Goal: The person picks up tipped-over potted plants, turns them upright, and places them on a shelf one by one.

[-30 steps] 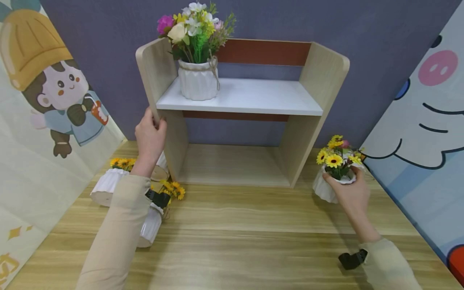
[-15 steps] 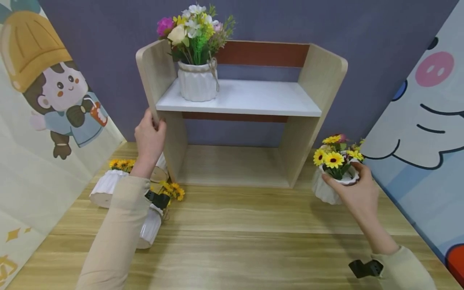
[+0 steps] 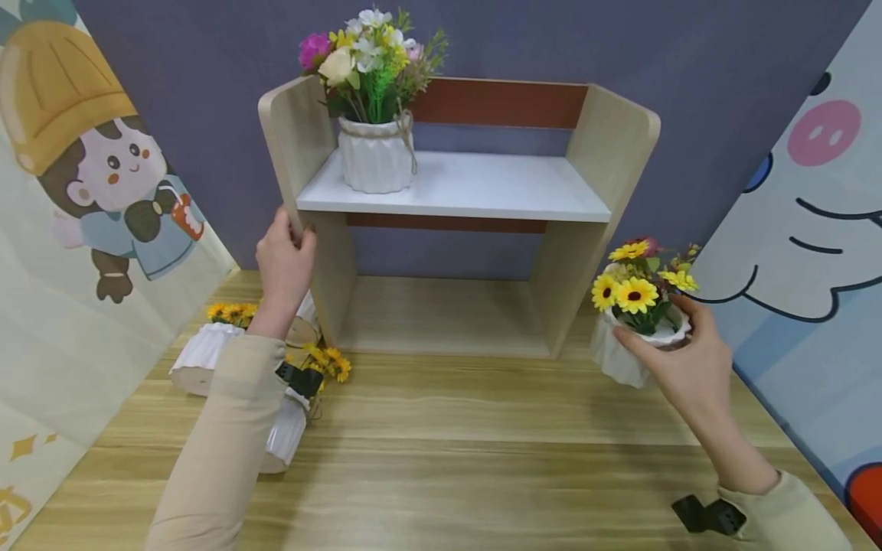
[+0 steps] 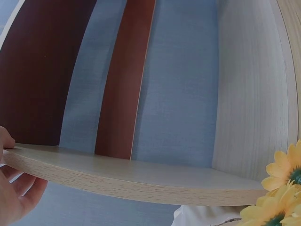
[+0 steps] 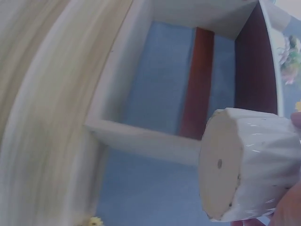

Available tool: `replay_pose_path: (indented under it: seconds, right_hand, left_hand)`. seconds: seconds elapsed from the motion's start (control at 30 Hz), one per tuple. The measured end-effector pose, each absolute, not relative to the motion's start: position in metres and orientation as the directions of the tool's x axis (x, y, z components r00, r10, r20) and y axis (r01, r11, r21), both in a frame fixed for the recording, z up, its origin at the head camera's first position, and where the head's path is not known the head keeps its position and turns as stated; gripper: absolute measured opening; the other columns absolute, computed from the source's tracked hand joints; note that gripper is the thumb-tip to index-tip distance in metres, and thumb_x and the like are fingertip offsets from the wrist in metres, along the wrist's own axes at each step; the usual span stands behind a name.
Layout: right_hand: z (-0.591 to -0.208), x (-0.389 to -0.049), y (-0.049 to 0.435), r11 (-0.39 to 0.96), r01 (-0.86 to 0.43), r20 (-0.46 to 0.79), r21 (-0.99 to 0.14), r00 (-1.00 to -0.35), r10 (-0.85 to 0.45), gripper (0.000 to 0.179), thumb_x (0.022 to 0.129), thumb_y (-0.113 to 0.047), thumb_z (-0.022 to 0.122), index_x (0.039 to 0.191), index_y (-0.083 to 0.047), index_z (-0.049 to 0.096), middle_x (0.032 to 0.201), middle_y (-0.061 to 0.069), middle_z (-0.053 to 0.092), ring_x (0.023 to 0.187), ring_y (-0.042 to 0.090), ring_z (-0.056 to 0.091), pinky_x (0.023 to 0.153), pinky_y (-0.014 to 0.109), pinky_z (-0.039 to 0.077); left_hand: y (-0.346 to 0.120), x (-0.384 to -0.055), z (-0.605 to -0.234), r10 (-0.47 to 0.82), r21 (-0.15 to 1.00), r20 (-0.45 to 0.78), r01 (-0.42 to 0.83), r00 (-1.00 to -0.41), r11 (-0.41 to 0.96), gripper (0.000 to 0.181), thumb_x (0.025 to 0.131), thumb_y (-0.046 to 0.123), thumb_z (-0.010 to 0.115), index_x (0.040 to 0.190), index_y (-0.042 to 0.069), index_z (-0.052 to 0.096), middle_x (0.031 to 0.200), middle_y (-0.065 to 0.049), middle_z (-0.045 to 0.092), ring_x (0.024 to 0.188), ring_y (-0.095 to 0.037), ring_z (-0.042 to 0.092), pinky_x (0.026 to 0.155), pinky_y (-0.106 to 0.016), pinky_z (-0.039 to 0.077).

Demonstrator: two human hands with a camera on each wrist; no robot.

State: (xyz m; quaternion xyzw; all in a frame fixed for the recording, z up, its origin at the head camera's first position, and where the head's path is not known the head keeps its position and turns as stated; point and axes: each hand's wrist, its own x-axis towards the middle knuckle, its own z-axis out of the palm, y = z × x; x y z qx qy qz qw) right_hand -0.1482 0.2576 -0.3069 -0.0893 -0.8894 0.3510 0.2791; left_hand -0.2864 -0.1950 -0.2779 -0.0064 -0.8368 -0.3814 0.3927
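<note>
My left hand [image 3: 285,256] grips the front edge of the left side panel of a small wooden shelf [image 3: 279,130], thumb on the inner side. In the left wrist view, fingers [image 4: 30,193] wrap under that panel [image 4: 141,183]. At the shelf's right, my right hand [image 3: 692,363] holds a white ribbed flowerpot [image 3: 623,363] by its rim, with yellow flowers [image 3: 635,295] and a few pink ones above. The right wrist view shows the flowerpot's round underside [image 5: 219,165] with a small hole, raised off the table and tilted.
A white flowerpot [image 3: 375,157] with mixed flowers stands at the left of the white upper board [image 3: 496,184]. Several white pots with orange-yellow flowers lie on the table left of the shelf, like this pot [image 3: 207,352]. A small yellow flower [image 5: 95,221] shows beside the shelf base.
My right hand has moved slightly right and turned, and the held flowerpot's flowers and rim have come up and nearer. The left hand keeps its place on the shelf panel.
</note>
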Motion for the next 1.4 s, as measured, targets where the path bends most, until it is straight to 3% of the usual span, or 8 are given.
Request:
replay_pose_path:
  seconds: [0.27,0.73,1.1,1.4]
  right_hand:
    - [-0.287,-0.145,0.241,0.801,-0.118,0.531,-0.586,-0.803,0.27,0.076,0.07,-0.038,0.075,0.135,-0.018,0.042,0.096,0.013,0.056,0.061,0.007,0.04,0.046,0.021,0.032]
    - [-0.251,-0.157,0.216,0.784,-0.248,0.605,-0.569,-0.772,0.195,0.072,0.072,-0.037,0.073,0.133,-0.012,0.044,0.121,0.014,0.055,0.08,0.012,0.042,0.057,0.017,0.032]
    - [-0.22,-0.174,0.192,0.742,-0.404,0.699,-0.536,-0.704,0.122,0.064,0.073,-0.035,0.07,0.128,-0.011,0.049,0.115,0.012,0.059,0.074,0.005,0.045,0.056,0.015,0.032]
    - [-0.201,-0.187,0.178,0.698,-0.42,0.682,-0.58,-0.719,0.135,0.063,0.075,-0.038,0.068,0.129,-0.013,0.046,0.12,0.008,0.057,0.081,0.01,0.048,0.06,0.015,0.035]
  left_hand:
    - [-0.195,-0.288,-0.279,-0.29,0.635,0.663,0.314,-0.691,0.706,0.028,0.09,0.022,0.048,0.111,0.004,0.054,0.087,-0.018,0.06,0.074,-0.032,0.056,0.063,-0.042,0.043]
    - [-0.195,-0.287,-0.277,-0.292,0.64,0.661,0.317,-0.691,0.7,0.029,0.09,0.022,0.048,0.113,0.004,0.054,0.091,-0.019,0.062,0.077,-0.033,0.057,0.065,-0.044,0.044]
    - [-0.197,-0.289,-0.278,-0.288,0.635,0.66,0.309,-0.694,0.708,0.029,0.09,0.023,0.047,0.112,0.004,0.054,0.091,-0.019,0.062,0.077,-0.033,0.058,0.065,-0.044,0.045]
    - [-0.197,-0.288,-0.278,-0.289,0.635,0.657,0.305,-0.696,0.709,0.028,0.09,0.022,0.048,0.111,0.004,0.054,0.092,-0.019,0.062,0.077,-0.033,0.058,0.065,-0.045,0.045]
